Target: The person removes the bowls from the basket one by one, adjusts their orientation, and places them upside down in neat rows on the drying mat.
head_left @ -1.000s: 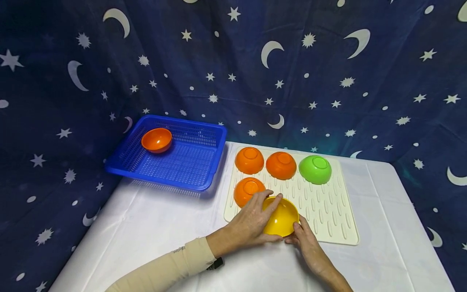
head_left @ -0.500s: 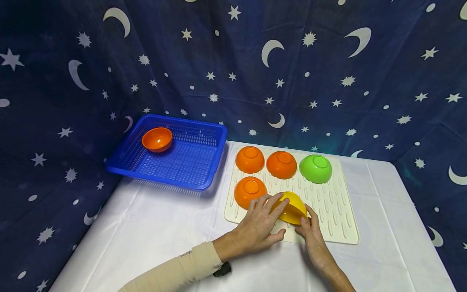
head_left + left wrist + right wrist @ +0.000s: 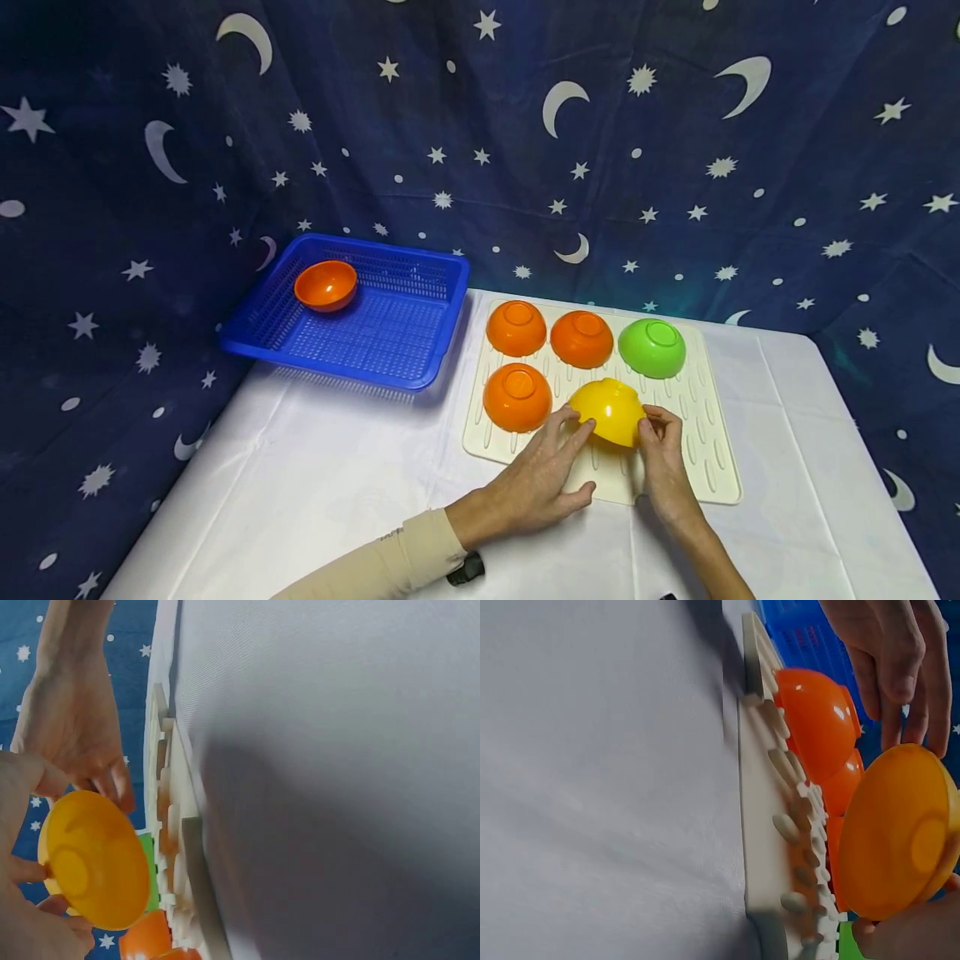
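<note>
A yellow bowl (image 3: 609, 412) is held tilted, mostly upside down, above the front of a cream ridged drying mat (image 3: 615, 483). My right hand (image 3: 666, 467) pinches its rim from the right, thumb on the near side. From the left, my left hand (image 3: 540, 475) touches the bowl with fairly straight fingertips, its thumb apart from the bowl. Both wrist views look into the inside of the yellow bowl (image 3: 94, 859). Upside down on the mat stand three orange bowls, one at back left (image 3: 517, 328), one at back middle (image 3: 582, 339), one at front left (image 3: 517, 397), and a green bowl (image 3: 652, 348).
To the left of the mat is a blue plastic basket (image 3: 431, 367) with an orange bowl (image 3: 326, 286) lying in its back left part, mouth upward. White cloth (image 3: 360, 467) covers the table. Behind hangs a dark blue curtain (image 3: 480, 108) with moons and stars.
The yellow bowl has been turned over from mouth toward me to mostly mouth-down, and has moved right and away from me. Both hands moved along with it; the left thumb came off the bowl.
</note>
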`<state>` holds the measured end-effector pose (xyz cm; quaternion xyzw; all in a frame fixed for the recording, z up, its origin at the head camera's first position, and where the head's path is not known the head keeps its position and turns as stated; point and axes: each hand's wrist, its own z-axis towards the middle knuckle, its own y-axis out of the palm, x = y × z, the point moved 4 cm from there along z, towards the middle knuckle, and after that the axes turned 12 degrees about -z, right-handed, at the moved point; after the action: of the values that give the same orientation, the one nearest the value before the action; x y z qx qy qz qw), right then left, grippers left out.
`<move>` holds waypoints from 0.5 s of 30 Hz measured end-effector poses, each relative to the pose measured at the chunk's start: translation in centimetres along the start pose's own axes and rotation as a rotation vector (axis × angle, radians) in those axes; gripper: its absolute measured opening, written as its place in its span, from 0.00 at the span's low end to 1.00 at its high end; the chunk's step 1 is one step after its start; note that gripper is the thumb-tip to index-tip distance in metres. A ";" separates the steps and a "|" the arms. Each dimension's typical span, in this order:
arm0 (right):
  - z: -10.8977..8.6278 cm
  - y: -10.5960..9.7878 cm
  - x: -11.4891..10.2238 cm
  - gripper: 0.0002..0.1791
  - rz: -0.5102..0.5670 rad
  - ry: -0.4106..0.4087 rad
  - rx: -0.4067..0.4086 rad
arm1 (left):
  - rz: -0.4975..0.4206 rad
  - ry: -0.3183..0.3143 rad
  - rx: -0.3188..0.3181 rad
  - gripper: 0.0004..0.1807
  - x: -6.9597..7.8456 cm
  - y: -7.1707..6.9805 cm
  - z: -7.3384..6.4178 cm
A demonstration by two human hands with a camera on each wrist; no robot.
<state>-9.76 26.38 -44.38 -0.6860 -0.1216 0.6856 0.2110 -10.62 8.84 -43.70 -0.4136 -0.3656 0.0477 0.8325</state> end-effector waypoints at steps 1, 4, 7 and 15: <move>0.2 0.0 0.1 0.25 -0.005 -0.004 0.012 | -0.004 -0.007 -0.008 0.41 0.0 0.1 0.0; 1.0 0.3 0.3 0.28 0.025 -0.020 0.024 | -0.016 -0.018 -0.026 0.42 0.0 0.5 0.0; 1.6 0.6 0.6 0.32 0.010 -0.018 0.020 | -0.015 -0.029 -0.032 0.42 -0.1 0.8 0.1; 2.7 1.0 1.4 0.40 -0.066 -0.047 0.030 | -0.158 -0.134 -0.109 0.36 -1.0 1.9 -0.5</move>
<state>-12.50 26.50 -46.00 -0.6620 -0.1388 0.6960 0.2409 -10.63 9.36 -45.80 -0.4238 -0.4541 -0.0103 0.7836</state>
